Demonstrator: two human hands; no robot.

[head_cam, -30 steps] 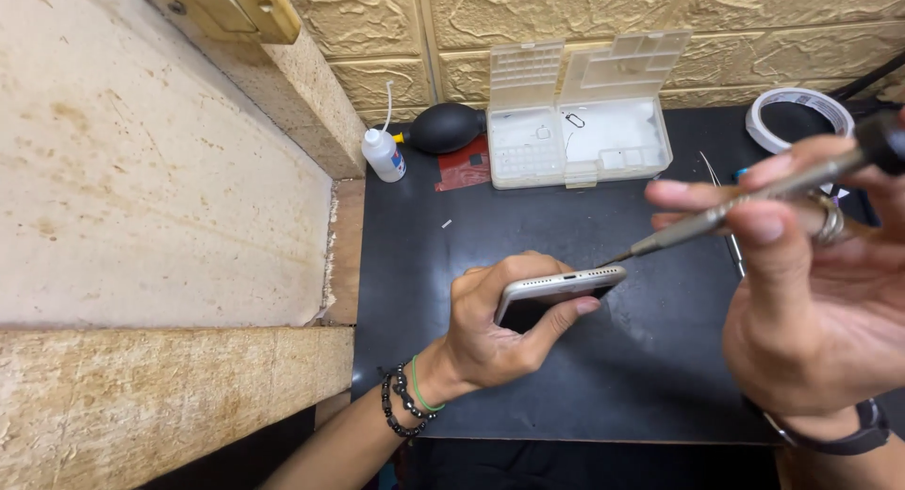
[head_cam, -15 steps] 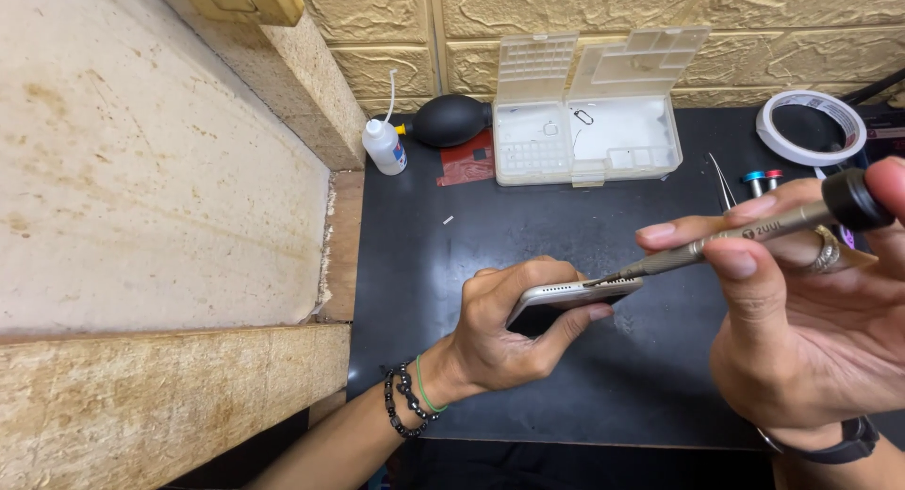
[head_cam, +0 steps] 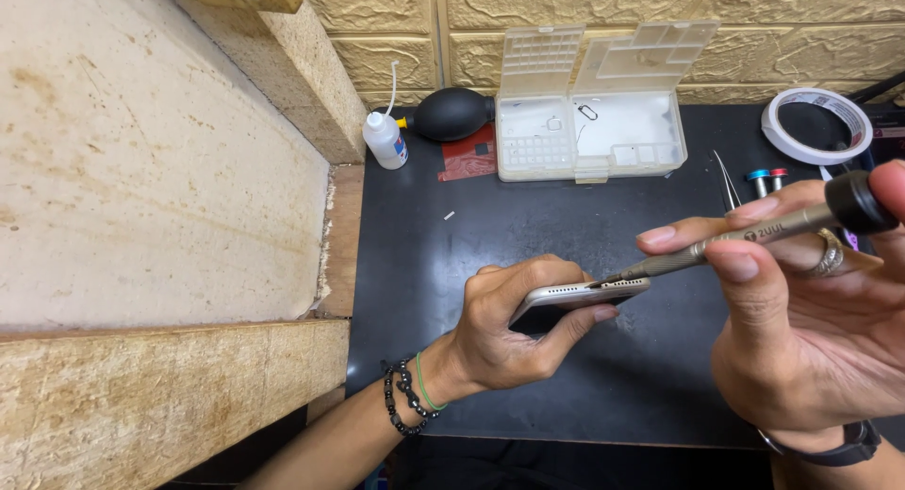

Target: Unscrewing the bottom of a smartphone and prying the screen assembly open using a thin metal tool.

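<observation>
Holding a pale, slim phone (head_cam: pixel 580 295) edge-up above the black work mat (head_cam: pixel 566 396), bottom edge with its row of small holes turned toward the camera. Gripping it in the left hand (head_cam: pixel 514 334), fingers curled over the top face and thumb pressing from below, beaded bracelets at the wrist. Pinching a slender metal screwdriver (head_cam: pixel 745 238) in the right hand (head_cam: pixel 801 330), thumb and forefinger closing on the shaft, black cap sitting near the fingertips at the far right. Touching the tip to the phone's bottom edge, just beside the port.

Doing this well, as a judgement: keeping the driver in line with the screw, pressing lightly while turning, bracing the phone firmly so the tip is not skating across the casing, and minding that a freed screw is not dropping onto the dark mat.

Lying farther back: an open clear parts box (head_cam: pixel 594 122), a black rubber air blower (head_cam: pixel 452 113), a small white squeeze bottle (head_cam: pixel 385 139), a red pad, tweezers (head_cam: pixel 728 179), two short coloured-topped bits and a roll of white tape (head_cam: pixel 815 124) against the yellow brick-pattern wall.

Remaining unclear: the screw itself, too small to make out; the phone's screen side, hidden by the fingers; the right wrist, cut off at the frame's edge.
</observation>
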